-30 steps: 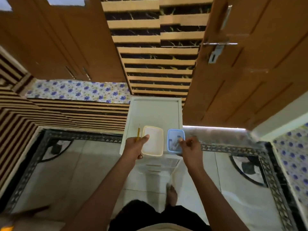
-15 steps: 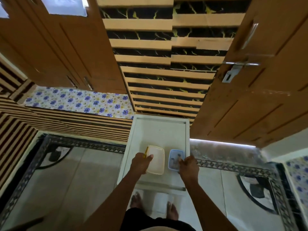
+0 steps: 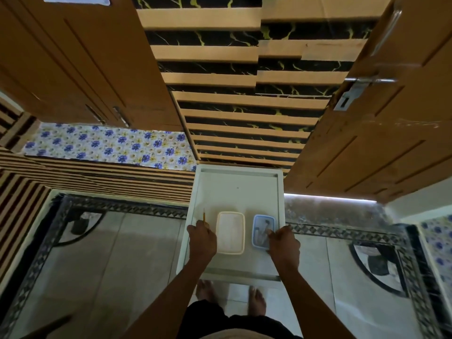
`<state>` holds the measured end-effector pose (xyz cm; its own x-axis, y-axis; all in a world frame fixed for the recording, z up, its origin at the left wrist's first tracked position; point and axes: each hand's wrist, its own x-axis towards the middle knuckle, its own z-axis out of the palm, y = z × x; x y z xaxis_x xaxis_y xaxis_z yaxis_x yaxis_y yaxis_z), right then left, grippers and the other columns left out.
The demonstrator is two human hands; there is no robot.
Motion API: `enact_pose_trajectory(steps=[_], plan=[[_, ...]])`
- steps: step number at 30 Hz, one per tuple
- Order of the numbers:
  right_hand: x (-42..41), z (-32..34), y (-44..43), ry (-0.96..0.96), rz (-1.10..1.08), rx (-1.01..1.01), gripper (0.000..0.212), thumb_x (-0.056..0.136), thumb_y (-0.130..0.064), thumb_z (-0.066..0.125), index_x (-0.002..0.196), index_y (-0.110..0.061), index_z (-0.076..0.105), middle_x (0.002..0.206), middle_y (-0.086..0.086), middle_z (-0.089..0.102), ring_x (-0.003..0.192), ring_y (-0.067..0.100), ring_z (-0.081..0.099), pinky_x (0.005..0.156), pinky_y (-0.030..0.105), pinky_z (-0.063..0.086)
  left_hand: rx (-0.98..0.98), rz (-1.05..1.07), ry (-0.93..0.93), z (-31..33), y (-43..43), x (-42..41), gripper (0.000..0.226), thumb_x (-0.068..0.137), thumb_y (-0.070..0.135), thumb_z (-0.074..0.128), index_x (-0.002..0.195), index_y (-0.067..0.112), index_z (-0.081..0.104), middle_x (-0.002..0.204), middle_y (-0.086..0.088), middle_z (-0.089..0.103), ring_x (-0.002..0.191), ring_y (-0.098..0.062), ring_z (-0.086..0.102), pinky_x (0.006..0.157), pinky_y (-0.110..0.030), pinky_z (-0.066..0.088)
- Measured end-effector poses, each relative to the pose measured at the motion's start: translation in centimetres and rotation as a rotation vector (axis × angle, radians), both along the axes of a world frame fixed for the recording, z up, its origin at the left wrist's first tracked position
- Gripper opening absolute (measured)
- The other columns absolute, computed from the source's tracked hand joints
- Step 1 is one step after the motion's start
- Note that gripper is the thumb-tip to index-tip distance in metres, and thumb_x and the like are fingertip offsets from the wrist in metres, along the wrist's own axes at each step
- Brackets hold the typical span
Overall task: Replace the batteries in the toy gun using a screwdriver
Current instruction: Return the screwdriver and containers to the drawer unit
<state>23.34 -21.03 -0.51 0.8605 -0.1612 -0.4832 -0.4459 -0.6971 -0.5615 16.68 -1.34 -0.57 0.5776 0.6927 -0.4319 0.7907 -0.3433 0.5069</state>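
Cream box point(image 3: 230, 232) set down near table's point(image 3: 237, 192) front edge; left hand point(image 3: 201, 238) curls round screwdriver point(image 3: 203, 216); right hand point(image 3: 283, 243) still pinches blue box point(image 3: 261, 228); unpacking next.

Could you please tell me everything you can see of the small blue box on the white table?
The blue box is small, rectangular with rounded corners, seemingly light blue plastic. Greyish items show inside, too blurred to name. It lies flat on the white table, right of the cream box and apart from it. The right hand grips its right edge with curled fingers.
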Motion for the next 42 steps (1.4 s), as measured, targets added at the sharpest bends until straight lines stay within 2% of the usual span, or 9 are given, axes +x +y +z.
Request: enact_pose_trajectory(steps=[5,10,16,21,27,32,34,38,42], plan=[[-0.5,0.4,-0.1,-0.025,-0.008,0.018,0.031,0.101,-0.045,0.060,0.092,-0.016,0.058,0.093,0.008,0.069,0.094,0.033,0.069,0.076,0.038,0.056,0.134,-0.096,0.052,-0.3,0.2,-0.4,0.021,0.102,0.011,0.053,0.117,-0.002,0.061,0.117,-0.021,0.060,0.101,-0.035,0.066,0.087,-0.042,0.057],[-0.9,0.4,-0.4,-0.034,0.014,0.041,0.024,0.105,-0.036,0.055,0.092,-0.016,0.059,0.097,0.012,0.071,0.093,0.033,0.069,0.081,0.046,0.060,0.191,-0.177,0.044,-1.2,0.6,-0.4,0.024,0.096,0.012,0.062,0.117,0.000,0.057,0.109,-0.020,0.064,0.101,-0.036,0.067,0.083,-0.045,0.061],[-1.0,0.0,-1.2,-0.044,0.029,0.126,0.028,0.104,-0.041,0.056,0.089,-0.017,0.060,0.088,0.007,0.070,0.087,0.030,0.069,0.079,0.040,0.058,0.115,-0.101,-0.095,-1.9,1.1,-1.1,0.017,0.091,0.001,0.063,0.106,-0.008,0.060,0.100,-0.028,0.063,0.096,-0.041,0.063,0.075,-0.034,0.043],[-3.2,0.5,-2.7,-0.128,0.019,0.177,0.028,0.102,-0.037,0.062,0.087,-0.014,0.060,0.084,0.003,0.065,0.081,0.022,0.062,0.074,0.031,0.047,0.132,-0.098,-0.174,-2.1,0.9,-5.0,0.025,0.093,0.007,0.069,0.115,-0.001,0.060,0.112,-0.024,0.057,0.108,-0.043,0.059,0.092,-0.049,0.052],[-7.4,0.2,-3.9,-0.195,0.089,0.236,0.023,0.102,-0.024,0.064,0.086,-0.007,0.066,0.070,-0.003,0.062,0.072,0.020,0.064,0.066,0.027,0.041,0.286,-0.318,-0.051,-1.6,-0.3,-10.9,0.037,0.095,0.015,0.069,0.129,0.001,0.061,0.133,-0.022,0.056,0.119,-0.040,0.058,0.096,-0.054,0.054],[-12.1,0.2,-3.5,-0.203,0.200,0.295,0.015,0.099,-0.017,0.066,0.086,-0.011,0.068,0.069,-0.006,0.065,0.067,0.002,0.060,0.063,0.023,0.042,0.317,-0.580,-0.106,-2.9,0.5,-14.3,0.049,0.097,0.018,0.063,0.140,-0.003,0.059,0.153,-0.024,0.051,0.137,-0.041,0.055,0.106,-0.054,0.053],[-13.9,-0.2,-3.0,-0.205,0.247,0.262,0.012,0.097,-0.011,0.066,0.086,-0.011,0.069,0.073,-0.005,0.066,0.068,0.005,0.059,0.064,0.022,0.042,0.314,-0.643,-0.167,-3.4,1.3,-14.9,0.050,0.100,0.022,0.056,0.144,-0.002,0.057,0.157,-0.023,0.047,0.143,-0.039,0.050,0.113,-0.054,0.048],[-17.8,-1.9,-1.2,-0.221,0.330,0.203,0.007,0.095,-0.008,0.069,0.088,-0.009,0.071,0.082,0.000,0.071,0.078,0.017,0.066,0.072,0.023,0.045,0.296,-0.757,-0.262,-4.4,3.0,-16.4,0.054,0.101,0.017,0.063,0.153,0.006,0.050,0.165,-0.014,0.037,0.153,-0.030,0.037,0.120,-0.048,0.040],[-21.9,-6.4,0.7,-0.263,0.362,0.210,0.011,0.095,-0.007,0.068,0.097,-0.013,0.077,0.096,-0.002,0.076,0.087,0.012,0.069,0.081,0.027,0.056,0.402,-0.746,-0.410,-5.9,3.8,-17.2,0.048,0.106,0.031,0.046,0.149,0.012,0.056,0.160,-0.006,0.047,0.149,-0.021,0.044,0.120,-0.034,0.036]])
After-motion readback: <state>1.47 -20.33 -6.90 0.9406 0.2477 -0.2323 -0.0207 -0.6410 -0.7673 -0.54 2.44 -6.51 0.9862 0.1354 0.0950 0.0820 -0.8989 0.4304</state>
